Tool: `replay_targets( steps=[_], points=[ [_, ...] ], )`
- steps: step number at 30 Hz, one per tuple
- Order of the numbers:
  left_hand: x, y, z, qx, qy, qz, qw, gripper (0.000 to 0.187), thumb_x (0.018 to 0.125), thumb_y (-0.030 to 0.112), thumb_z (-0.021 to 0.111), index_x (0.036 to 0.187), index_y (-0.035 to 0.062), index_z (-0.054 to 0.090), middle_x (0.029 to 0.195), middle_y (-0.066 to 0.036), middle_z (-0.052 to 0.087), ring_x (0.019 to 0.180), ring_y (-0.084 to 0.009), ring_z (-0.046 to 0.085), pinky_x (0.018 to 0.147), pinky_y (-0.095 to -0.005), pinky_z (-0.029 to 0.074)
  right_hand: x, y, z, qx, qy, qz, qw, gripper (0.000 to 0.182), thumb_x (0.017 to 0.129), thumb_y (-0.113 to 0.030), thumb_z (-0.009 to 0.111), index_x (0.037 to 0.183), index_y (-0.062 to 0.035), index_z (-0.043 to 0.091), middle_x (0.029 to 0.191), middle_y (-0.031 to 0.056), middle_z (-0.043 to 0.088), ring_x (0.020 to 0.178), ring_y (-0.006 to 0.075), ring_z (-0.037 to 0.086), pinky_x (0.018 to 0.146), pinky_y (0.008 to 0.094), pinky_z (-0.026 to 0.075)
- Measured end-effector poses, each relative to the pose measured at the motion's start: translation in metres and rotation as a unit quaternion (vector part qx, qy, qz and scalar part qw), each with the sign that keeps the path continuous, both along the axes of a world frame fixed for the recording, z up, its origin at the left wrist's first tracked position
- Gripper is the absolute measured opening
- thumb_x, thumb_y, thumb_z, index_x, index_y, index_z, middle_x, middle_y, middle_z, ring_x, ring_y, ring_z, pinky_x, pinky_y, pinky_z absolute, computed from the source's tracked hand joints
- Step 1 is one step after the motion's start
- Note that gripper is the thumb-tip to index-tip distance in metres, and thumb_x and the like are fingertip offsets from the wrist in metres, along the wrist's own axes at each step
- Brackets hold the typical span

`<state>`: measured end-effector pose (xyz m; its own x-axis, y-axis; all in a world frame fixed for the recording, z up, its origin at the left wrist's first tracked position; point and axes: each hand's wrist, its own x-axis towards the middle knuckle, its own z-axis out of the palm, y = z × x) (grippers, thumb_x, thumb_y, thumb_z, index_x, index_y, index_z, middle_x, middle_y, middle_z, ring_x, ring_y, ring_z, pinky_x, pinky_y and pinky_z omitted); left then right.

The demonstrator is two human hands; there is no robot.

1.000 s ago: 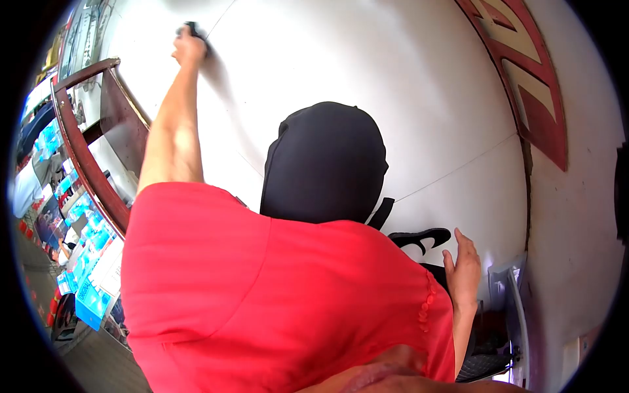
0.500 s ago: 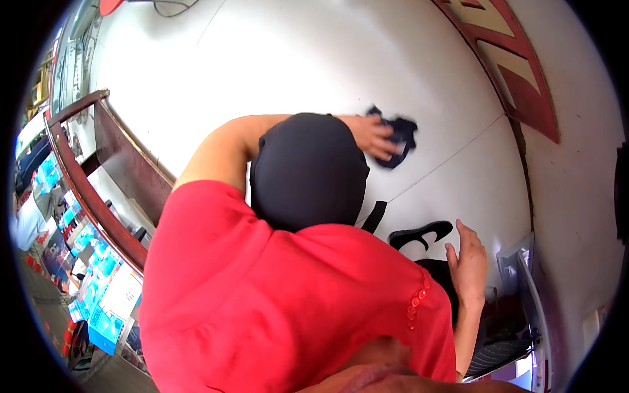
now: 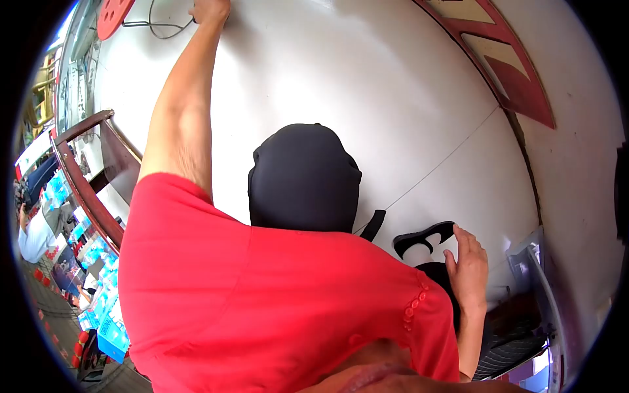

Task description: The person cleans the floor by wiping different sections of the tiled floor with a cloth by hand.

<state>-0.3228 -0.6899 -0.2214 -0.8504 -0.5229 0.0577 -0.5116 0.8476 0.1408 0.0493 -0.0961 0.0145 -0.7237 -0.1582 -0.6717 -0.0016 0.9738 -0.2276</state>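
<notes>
From where I stood, the black-clad knee (image 3: 304, 180) was the landmark. The left hand (image 3: 211, 10) reached far beyond it, forward and to its left, over the white floor (image 3: 288, 72), partly cut off by the view's top edge. I could not tell whether its fingers were closed or open; 1 small dark object (image 3: 194, 20) showed beside them, too little to name. The right hand (image 3: 468, 265) was right of the knee, open and holding nothing, its 1 thumb apart from the fingers, just beside 1 black shoe (image 3: 407, 243) worn over a white sock (image 3: 417, 254).

Beyond the knee, far left, was 1 red stool (image 3: 114, 16) with round holes, near thin dark metal legs (image 3: 169, 27). Left of the knee stood a reddish-brown wooden frame (image 3: 85, 187), with blue packages (image 3: 113, 334) past it. Far right and ahead was a red-and-cream panel (image 3: 504, 62).
</notes>
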Motion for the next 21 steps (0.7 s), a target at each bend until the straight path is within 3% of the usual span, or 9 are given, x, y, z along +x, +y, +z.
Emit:
replay_targets(
  steps=[4,5,6,7,9,11,13,18,21],
  points=[
    [0.006,0.058,-0.005,-0.079,0.34,-0.193,0.917,0.043,0.087,0.004,0.054,0.13,0.0052,0.059,0.128,-0.025,0.058,0.111,-0.0477,0.057,0.094,-0.0514,0.047,-0.009,-0.004,0.007,0.0,0.023,0.01,1.0,0.052,0.084,-0.008,0.071,0.134,-0.0049,0.055,0.126,0.0148,0.062,0.112,0.0322,0.061,0.095,0.0423,0.047],
    [0.033,0.126,0.002,0.031,0.318,-0.33,0.888,0.038,0.088,0.004,0.054,0.125,0.004,0.06,0.122,-0.026,0.061,0.105,-0.0476,0.058,0.091,-0.0528,0.048,-0.013,-0.006,0.008,-0.007,0.026,0.012,1.0,0.053,0.084,-0.008,0.071,0.134,-0.0048,0.055,0.126,0.0148,0.062,0.112,0.0322,0.061,0.095,0.0421,0.047],
    [0.042,0.162,0.049,0.165,0.224,-0.281,0.919,0.033,0.087,0.001,0.053,0.119,0.0026,0.062,0.115,-0.027,0.063,0.101,-0.0464,0.06,0.088,-0.0538,0.048,-0.015,-0.007,0.01,-0.012,0.025,0.015,1.0,0.053,0.084,-0.007,0.072,0.133,-0.0047,0.055,0.126,0.0149,0.063,0.112,0.0322,0.061,0.095,0.0419,0.047],
    [0.059,0.167,-0.01,0.055,0.062,-0.353,0.932,0.039,0.086,0.001,0.049,0.12,0.0109,0.067,0.126,-0.013,0.065,0.116,-0.0331,0.059,0.095,-0.0435,0.049,-0.015,-0.008,0.011,-0.009,0.026,0.014,1.0,0.053,0.084,-0.007,0.072,0.133,-0.0047,0.055,0.126,0.0149,0.063,0.112,0.0322,0.061,0.095,0.0419,0.047],
    [0.096,0.238,-0.02,0.217,0.163,-0.611,0.744,0.041,0.085,0.002,0.052,0.123,0.0111,0.065,0.121,-0.016,0.066,0.117,-0.0335,0.06,0.096,-0.041,0.051,-0.019,-0.009,0.007,-0.005,0.023,0.02,1.0,0.054,0.083,-0.007,0.072,0.134,-0.0046,0.054,0.126,0.0149,0.063,0.111,0.0319,0.061,0.094,0.0418,0.048],
    [0.138,0.278,-0.052,0.085,-0.024,-0.753,0.652,0.046,0.09,0.014,0.053,0.133,0.03,0.058,0.15,0.003,0.044,0.12,-0.0276,0.054,0.088,-0.0458,0.053,-0.017,-0.008,0.002,-0.006,0.014,0.01,1.0,0.054,0.083,-0.006,0.072,0.133,-0.0048,0.054,0.125,0.0151,0.062,0.111,0.0339,0.06,0.095,0.0425,0.048],
    [0.151,0.287,-0.071,0.006,0.039,-0.818,0.574,0.045,0.09,0.016,0.054,0.132,0.0335,0.058,0.151,0.007,0.042,0.122,-0.025,0.051,0.088,-0.0459,0.054,-0.012,-0.002,-0.004,-0.008,0.004,-0.001,1.0,0.054,0.082,-0.006,0.072,0.133,-0.005,0.054,0.125,0.0154,0.062,0.111,0.036,0.06,0.095,0.0432,0.048],
    [0.067,0.188,-0.086,0.074,0.091,-0.559,0.821,0.043,0.089,0.008,0.054,0.127,0.0235,0.065,0.143,-0.005,0.054,0.125,-0.0313,0.055,0.102,-0.0437,0.048,0.004,0.004,-0.007,0.006,-0.041,-0.024,0.999,0.053,0.083,-0.008,0.072,0.133,-0.0047,0.055,0.125,0.0145,0.063,0.112,0.0321,0.061,0.095,0.0424,0.048],
    [0.0,0.051,-0.116,-0.07,0.075,-0.36,0.927,0.041,0.093,0.012,0.048,0.129,0.0248,0.064,0.139,-0.009,0.056,0.121,-0.0354,0.057,0.101,-0.0479,0.047,0.01,0.006,-0.006,-0.002,-0.039,-0.034,0.999,0.052,0.084,-0.009,0.072,0.133,-0.0047,0.055,0.126,0.0142,0.062,0.112,0.0316,0.061,0.096,0.0424,0.047]
  ],
)
